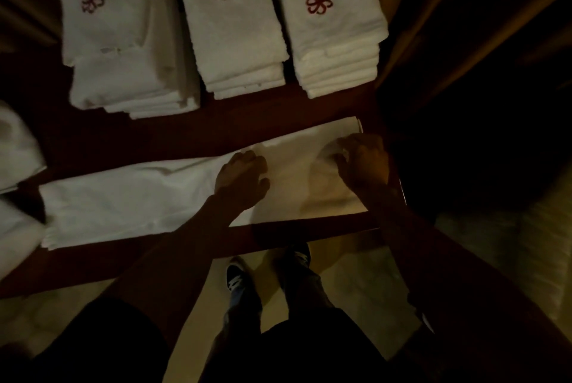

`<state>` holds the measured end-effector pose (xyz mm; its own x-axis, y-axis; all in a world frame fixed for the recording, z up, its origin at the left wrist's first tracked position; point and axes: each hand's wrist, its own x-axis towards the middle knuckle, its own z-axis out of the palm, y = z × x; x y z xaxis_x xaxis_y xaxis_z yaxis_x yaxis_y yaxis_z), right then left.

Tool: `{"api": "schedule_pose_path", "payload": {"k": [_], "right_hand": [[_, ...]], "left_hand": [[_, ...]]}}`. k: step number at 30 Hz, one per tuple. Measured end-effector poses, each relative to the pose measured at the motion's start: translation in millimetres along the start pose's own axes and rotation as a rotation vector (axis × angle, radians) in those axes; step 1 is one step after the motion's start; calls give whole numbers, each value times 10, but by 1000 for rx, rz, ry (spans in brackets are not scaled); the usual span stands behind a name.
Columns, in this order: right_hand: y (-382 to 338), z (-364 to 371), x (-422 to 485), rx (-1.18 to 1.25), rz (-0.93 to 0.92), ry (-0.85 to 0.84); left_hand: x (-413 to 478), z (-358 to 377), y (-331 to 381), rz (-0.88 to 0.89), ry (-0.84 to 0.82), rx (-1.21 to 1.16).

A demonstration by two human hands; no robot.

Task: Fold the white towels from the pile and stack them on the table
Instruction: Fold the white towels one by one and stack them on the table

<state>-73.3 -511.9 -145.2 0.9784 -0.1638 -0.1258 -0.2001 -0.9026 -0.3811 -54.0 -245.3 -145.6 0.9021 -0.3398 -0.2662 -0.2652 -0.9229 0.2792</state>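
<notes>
Shoes [236,277] and dark trousers [309,289] below, both hands on a half-folded towel.

The job looks well underway. Three stacks [229,26] of folded, emblem-marked towels stand well beyond the fingertips at the far side of the table [154,135], while an unfolded pile [15,147] waits far out past the left hand's outer edge, so more remains. The long towel [123,200] lies flat along the near edge, narrowed into a strip but not yet folded short. The left hand [243,179] rests palm-down on its middle, fingers loosely bent and pressing, gripping nothing. The right hand [363,162] sits near the strip's right end. Its fingers curl onto the cloth and seem to pinch a small ridge, though the dim light leaves that uncertain. Most of the strip stretches away outside the left hand, and a short part lies between the two hands.
</notes>
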Motion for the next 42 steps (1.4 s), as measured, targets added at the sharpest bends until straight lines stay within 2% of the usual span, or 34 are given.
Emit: {"api": "schedule_pose_path", "payload": {"k": [5,14,19,24,29,35,42], "right_hand": [[9,12,111,-25,37,-1],[-76,-225,71,51,-65,255],[-110,-404,-188,28,-106,332],[-46,-500,-591,-76,-148,310],[18,-426,-1021,-68,-151,242],[60,-333,-1259,-118,5,-112],[-98,-140,-984,-1,-46,-40]], "left_hand": [[-1,11,1,14,76,-38],[-96,-64,47,51,271,-86],[-262,-137,81,156,379,-129],[-472,-136,71,282,416,-108],[-759,-62,58,295,356,-55],[-949,87,-1,314,170,-45],[-836,47,-106,134,296,-7]]}}
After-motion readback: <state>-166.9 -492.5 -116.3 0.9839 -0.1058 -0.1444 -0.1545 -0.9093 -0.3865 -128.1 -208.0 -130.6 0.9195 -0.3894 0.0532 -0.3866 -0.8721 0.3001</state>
